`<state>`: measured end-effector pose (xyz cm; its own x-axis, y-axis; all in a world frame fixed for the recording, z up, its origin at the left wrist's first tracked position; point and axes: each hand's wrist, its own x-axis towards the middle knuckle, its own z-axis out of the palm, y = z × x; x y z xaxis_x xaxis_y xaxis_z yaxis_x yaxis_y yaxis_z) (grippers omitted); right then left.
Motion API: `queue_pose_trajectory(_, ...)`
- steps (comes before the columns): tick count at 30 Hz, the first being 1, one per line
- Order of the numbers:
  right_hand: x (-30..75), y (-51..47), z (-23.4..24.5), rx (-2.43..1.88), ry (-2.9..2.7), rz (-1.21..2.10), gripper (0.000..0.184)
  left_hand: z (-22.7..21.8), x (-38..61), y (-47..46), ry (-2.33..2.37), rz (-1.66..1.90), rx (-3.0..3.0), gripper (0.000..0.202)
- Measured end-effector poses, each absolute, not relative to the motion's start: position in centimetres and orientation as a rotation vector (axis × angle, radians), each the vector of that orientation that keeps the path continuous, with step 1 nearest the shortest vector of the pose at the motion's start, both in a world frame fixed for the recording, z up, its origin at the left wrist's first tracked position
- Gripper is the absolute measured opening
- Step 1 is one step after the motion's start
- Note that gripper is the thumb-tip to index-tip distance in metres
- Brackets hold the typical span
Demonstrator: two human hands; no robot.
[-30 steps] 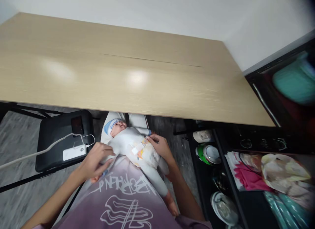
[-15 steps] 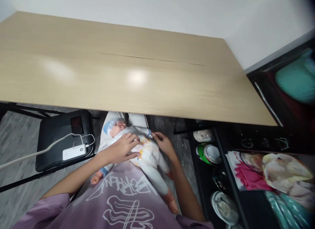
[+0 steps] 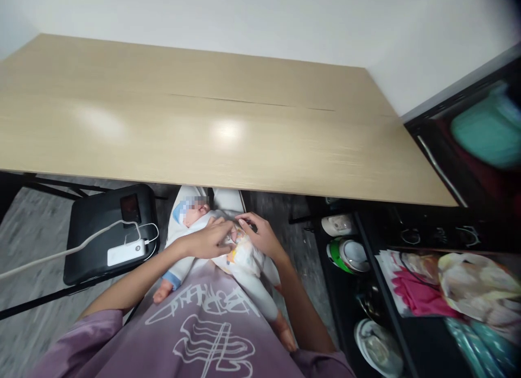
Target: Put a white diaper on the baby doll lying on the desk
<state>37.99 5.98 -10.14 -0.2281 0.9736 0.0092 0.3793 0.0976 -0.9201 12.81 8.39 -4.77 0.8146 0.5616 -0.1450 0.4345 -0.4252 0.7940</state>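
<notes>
A baby doll [image 3: 244, 269] in a white suit and blue-and-white cap lies on my lap, below the near edge of the wooden table [image 3: 203, 123]. My left hand [image 3: 209, 239] rests on the doll's chest with its fingers curled down on the fabric. My right hand [image 3: 260, 236] meets it from the right, fingers bent over the same spot, beside the doll's diaper [image 3: 244, 253] with its colourful print. What the fingertips pinch is hidden. One doll arm hangs to the left and its legs stretch toward my right side.
A black chair [image 3: 97, 231] at the left carries a white power bank [image 3: 126, 253] with a white cable and a dark phone [image 3: 130, 207]. At the right, a black shelf unit [image 3: 366, 242] holds bowls, a green-and-white pot [image 3: 345, 254], pink cloth [image 3: 411, 291] and bags.
My left hand has moved from the doll's left arm up onto its chest. My right hand has slid in from the doll's side to meet it over the chest.
</notes>
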Motion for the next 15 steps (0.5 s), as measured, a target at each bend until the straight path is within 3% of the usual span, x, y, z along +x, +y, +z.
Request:
queue_pose_trajectory(7, 37.9, 4.5, -8.3, -1.217, -1.855, 1.132, 0.029, -1.5, 8.4, 7.0, 0.626, 0.272, 1.952, 0.023)
queue_pose_trajectory(11, 36.5, 4.5, -7.0, -1.081, -2.045, 1.177, 0.036, 0.1, 5.8, 5.5, 0.476, 0.132, 1.904, 0.021)
queue_pose_trajectory(15, 36.4, 4.9, -5.6, -1.083, -2.116, 1.131, 0.028, 0.4, 4.9, 4.8, 0.390, 0.048, 1.867, 0.023)
